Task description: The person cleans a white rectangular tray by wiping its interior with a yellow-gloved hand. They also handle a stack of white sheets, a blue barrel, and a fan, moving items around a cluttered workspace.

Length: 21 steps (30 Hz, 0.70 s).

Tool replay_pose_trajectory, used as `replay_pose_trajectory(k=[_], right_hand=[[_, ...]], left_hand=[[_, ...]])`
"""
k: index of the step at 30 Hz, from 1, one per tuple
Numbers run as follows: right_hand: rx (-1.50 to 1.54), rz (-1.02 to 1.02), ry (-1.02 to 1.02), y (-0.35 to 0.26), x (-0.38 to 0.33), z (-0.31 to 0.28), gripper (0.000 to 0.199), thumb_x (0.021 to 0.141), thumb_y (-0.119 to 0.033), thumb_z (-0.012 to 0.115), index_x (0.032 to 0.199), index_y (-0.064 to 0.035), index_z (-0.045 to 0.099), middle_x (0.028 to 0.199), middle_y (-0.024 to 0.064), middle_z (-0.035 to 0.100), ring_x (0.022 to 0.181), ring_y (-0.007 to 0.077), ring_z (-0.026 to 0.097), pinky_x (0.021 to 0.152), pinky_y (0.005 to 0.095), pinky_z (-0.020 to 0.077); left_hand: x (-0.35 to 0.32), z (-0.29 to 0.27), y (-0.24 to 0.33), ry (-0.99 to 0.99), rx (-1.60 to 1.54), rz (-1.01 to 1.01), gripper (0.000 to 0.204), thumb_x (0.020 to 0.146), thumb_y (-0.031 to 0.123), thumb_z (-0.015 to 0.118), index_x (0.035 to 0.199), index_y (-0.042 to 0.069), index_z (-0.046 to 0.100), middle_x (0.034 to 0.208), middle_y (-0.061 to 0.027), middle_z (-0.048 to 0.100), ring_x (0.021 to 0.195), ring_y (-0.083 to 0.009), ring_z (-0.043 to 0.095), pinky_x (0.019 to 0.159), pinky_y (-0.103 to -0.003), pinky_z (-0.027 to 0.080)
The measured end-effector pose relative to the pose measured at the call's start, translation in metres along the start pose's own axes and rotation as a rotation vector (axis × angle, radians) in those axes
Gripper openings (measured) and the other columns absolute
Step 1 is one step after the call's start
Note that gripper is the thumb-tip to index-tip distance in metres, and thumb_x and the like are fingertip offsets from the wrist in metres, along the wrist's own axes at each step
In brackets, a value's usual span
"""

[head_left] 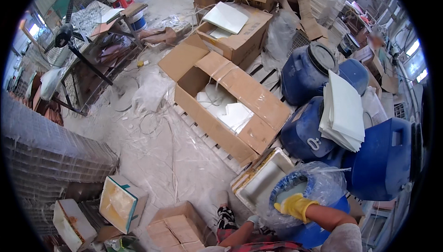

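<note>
My right hand (294,207), in a yellow glove, is over the near rim of a blue barrel (318,233) lined with a clear plastic bag (331,183). Its fingers look curled together, and whatever they hold is hidden. Inside the bag sits a pale grey substance (291,189), ringed by a blue inner edge. Lower down, my left hand (253,221) is near my knees, with something pale around it; its fingers are too small to make out. Beside the barrel stands a white foam box (267,178) with a yellow-brown stained edge.
Several blue drums (300,74) stand at the right, one under a stack of white sheets (342,111). An open cardboard box (207,127) with white pieces lies ahead. Foam boxes (121,204) and a carton (177,224) are at lower left. A fan (64,35) stands far left.
</note>
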State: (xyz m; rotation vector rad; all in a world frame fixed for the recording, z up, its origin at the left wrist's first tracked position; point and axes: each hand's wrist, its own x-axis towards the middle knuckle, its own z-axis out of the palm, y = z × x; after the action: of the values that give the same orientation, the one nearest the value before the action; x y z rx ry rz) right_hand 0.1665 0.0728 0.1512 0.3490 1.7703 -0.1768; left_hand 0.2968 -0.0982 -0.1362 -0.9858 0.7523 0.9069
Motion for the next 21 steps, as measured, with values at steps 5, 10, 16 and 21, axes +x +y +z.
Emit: replay_pose_trajectory(k=[5, 10, 16, 21], right_hand=[[-0.015, -0.038, 0.071, 0.006, -0.015, 0.017, 0.066, 0.087, -0.057, 0.027, 0.106, -0.0045, 0.062, 0.109, 0.0165, 0.06, 0.106, 0.0337, 0.054, 0.094, 0.043, 0.0341], [-0.037, -0.092, 0.097, 0.011, -0.024, 0.038, 0.067, 0.086, -0.058, 0.027, 0.099, -0.0052, 0.065, 0.1, 0.0156, 0.063, 0.101, 0.0327, 0.056, 0.09, 0.0393, 0.0384], [-0.055, -0.099, 0.124, 0.004, -0.042, 0.043, 0.068, 0.086, -0.059, 0.026, 0.1, -0.0058, 0.065, 0.099, 0.0152, 0.064, 0.099, 0.0325, 0.058, 0.09, 0.0386, 0.0387], [-0.11, -0.123, 0.161, -0.004, -0.055, 0.029, 0.068, 0.086, -0.06, 0.027, 0.104, -0.0057, 0.064, 0.104, 0.0159, 0.062, 0.102, 0.0319, 0.057, 0.092, 0.0371, 0.0378]], left_hand=[[-0.021, 0.003, -0.018, -0.179, -0.067, 0.06, 0.029, 0.086, 0.027, 0.043, 0.103, 0.01, 0.061, 0.089, -0.0068, 0.063, 0.075, -0.0299, 0.059, 0.072, -0.038, 0.049], [-0.015, 0.007, -0.026, -0.333, -0.03, 0.07, 0.027, 0.087, 0.023, 0.044, 0.103, 0.009, 0.06, 0.088, -0.0071, 0.063, 0.072, -0.0309, 0.06, 0.07, -0.038, 0.05], [-0.027, 0.007, -0.001, -0.299, 0.057, 0.116, 0.028, 0.087, 0.025, 0.044, 0.107, 0.01, 0.056, 0.09, -0.009, 0.063, 0.075, -0.0313, 0.059, 0.07, -0.038, 0.049], [-0.03, -0.01, 0.008, -0.283, 0.108, 0.175, 0.029, 0.087, 0.026, 0.044, 0.111, 0.011, 0.052, 0.091, -0.0105, 0.062, 0.077, -0.0317, 0.059, 0.071, -0.039, 0.048]])
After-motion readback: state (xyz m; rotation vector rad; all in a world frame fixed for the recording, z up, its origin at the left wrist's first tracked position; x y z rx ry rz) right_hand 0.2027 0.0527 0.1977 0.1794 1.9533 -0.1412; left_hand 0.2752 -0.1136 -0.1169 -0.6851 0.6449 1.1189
